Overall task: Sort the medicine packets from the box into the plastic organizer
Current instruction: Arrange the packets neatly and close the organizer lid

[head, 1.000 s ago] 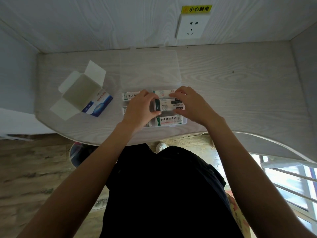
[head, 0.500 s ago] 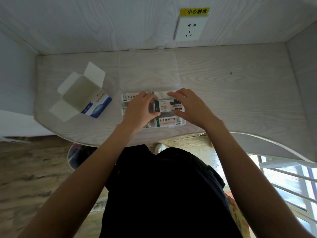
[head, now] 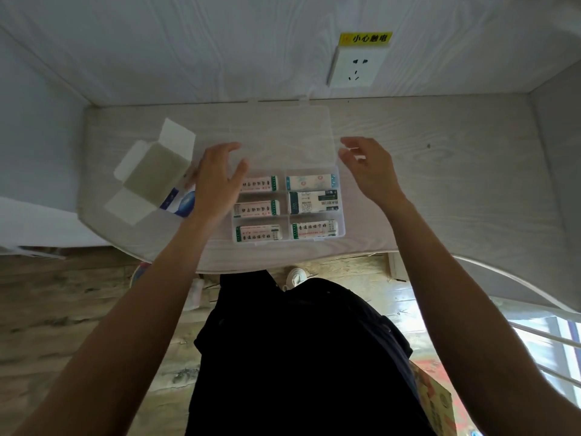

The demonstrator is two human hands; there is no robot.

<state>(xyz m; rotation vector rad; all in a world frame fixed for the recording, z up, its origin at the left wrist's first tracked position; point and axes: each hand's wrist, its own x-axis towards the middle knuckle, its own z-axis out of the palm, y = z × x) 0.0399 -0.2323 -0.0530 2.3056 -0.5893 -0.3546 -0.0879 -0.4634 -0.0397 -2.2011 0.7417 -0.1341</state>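
A person is standing at a pale wood-grain table (head: 440, 190), both bare hands raised over a clear plastic organizer (head: 287, 209) near the table's front edge. The left hand (head: 217, 180) is hovering at the organizer's left side, fingers spread and loosely bent, gripping nothing. The right hand (head: 369, 168) is hovering at the right rear corner, fingers relaxed and apart, likewise holding nothing. The organizer's transparent lid (head: 283, 136) is lying open and flat on the table behind the tray, reaching toward the wall. Six medicine packets are sitting in the tray's two columns of three compartments, one to each: on the left, a far packet (head: 261, 184), a middle packet (head: 257, 209) and a near packet (head: 257, 233); on the right, a far packet with a pale blue pattern (head: 311, 182), a middle packet bearing a printed code (head: 313, 202) and a near packet with green edging (head: 314, 229). The blue-and-white box (head: 154, 177) is resting on the table just left of the left hand, its flaps open. A white wall socket (head: 356, 66) under a yellow warning label (head: 366, 38) is showing on the wall behind.
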